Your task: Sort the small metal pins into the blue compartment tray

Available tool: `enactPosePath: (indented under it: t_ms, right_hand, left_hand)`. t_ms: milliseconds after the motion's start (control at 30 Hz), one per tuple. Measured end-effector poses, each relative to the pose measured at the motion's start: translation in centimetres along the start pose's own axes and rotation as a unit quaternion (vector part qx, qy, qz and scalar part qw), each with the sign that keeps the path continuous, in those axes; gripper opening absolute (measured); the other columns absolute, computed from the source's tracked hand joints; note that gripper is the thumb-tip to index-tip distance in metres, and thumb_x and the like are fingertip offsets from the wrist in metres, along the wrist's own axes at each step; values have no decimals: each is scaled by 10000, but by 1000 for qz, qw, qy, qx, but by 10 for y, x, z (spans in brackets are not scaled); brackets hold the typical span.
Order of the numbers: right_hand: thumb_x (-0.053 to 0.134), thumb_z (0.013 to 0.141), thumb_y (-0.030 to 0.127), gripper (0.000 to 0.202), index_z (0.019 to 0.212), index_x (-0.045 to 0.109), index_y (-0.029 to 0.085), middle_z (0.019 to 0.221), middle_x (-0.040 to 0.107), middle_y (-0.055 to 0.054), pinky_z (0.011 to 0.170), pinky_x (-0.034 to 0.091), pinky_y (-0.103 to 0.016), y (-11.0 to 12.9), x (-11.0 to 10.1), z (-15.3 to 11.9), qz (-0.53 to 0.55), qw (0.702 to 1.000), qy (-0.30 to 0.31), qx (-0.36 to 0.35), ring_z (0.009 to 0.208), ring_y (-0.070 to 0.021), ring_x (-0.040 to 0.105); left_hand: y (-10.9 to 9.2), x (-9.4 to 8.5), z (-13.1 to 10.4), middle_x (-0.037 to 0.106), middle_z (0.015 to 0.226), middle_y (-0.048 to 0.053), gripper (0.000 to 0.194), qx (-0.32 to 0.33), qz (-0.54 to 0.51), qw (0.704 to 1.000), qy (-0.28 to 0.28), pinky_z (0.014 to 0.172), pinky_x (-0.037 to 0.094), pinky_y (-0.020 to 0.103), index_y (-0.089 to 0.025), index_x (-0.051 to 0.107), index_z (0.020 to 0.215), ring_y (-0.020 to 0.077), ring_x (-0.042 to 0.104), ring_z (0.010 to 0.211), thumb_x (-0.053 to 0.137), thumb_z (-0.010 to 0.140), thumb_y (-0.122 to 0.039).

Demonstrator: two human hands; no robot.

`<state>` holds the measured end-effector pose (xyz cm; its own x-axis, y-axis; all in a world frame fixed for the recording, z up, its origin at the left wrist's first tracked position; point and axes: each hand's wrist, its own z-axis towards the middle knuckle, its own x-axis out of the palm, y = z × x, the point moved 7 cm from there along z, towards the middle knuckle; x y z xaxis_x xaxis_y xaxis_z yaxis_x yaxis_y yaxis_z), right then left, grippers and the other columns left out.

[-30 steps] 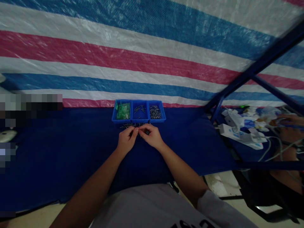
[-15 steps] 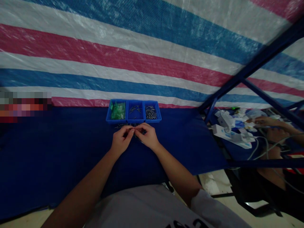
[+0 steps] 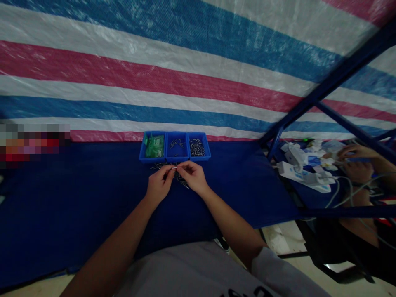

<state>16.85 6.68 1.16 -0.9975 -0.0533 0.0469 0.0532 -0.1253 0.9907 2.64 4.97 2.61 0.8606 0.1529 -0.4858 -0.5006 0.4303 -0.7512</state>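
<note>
Rod (image 3: 174,168), slim, one: shows newly between my left hand (image 3: 159,180) and right hand (image 3: 194,176), each pinching an end, its middle exposed.

Grey shirt (image 3: 182,268), short sleeve (image 3: 274,264), black lettering (image 3: 262,291) across the front

Just nearside of the blue bins (image 3: 177,159), the left hand (image 3: 159,180) and right hand (image 3: 194,177) are partly hiding the dark pins (image 3: 182,180), pinching a thin piece (image 3: 174,168) too small to identify!

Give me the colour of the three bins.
The bins are blue, as the head view shows.
</note>
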Motion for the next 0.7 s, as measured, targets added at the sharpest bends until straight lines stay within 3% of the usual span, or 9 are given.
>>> enactPosePath:
  t_ms: [167, 367, 467, 567, 700]
  right_hand:
    - [695, 758, 406, 227, 826, 693, 190, 746, 694, -29, 619, 496, -257, 0, -1, -1, -39, 999, 0, -5, 638, -135, 614]
    - [687, 754, 421, 239, 776, 689, 183, 678, 673, -14, 571, 473, -242, 6, -2, -2, -60, 998, 0, 3, 585, -122, 587]
    - [699, 738, 446, 271, 739, 676, 176, 611, 646, -1, 512, 455, -231, 4, -3, 0, -28, 999, -4, 30, 517, -106, 550]
    - [739, 700, 439, 280, 756, 675, 173, 635, 660, -6, 512, 482, -233, 0, -17, 5, 44, 995, -73, 53, 526, -106, 569]
    - [784, 658, 417, 325, 846, 684, 171, 789, 714, -46, 618, 565, -283, -6, -42, 8, 162, 967, -182, 81, 647, -141, 648]
  left_hand:
    - [4, -2, 1, 657, 710, -14, 239, -20, -12, 1000, -12, 601, 459, 207, -196, 647, 1034, 105, 591, 588, 546, 888, -355]
    - [4, 0, 3, 620, 626, -13, 274, -42, -7, 999, 22, 584, 435, 212, -171, 650, 836, 103, 560, 552, 470, 924, -359]
    - [6, 1, 2, 583, 585, -21, 305, -53, -27, 998, 28, 568, 423, 211, -167, 650, 852, 99, 541, 528, 423, 944, -348]
    - [9, 1, 0, 559, 568, -28, 312, -64, -47, 997, 25, 562, 422, 211, -171, 651, 898, 98, 532, 517, 392, 956, -336]
    - [10, 2, 0, 540, 561, -26, 309, -76, -54, 995, 23, 551, 421, 210, -172, 651, 886, 101, 527, 513, 406, 952, -350]
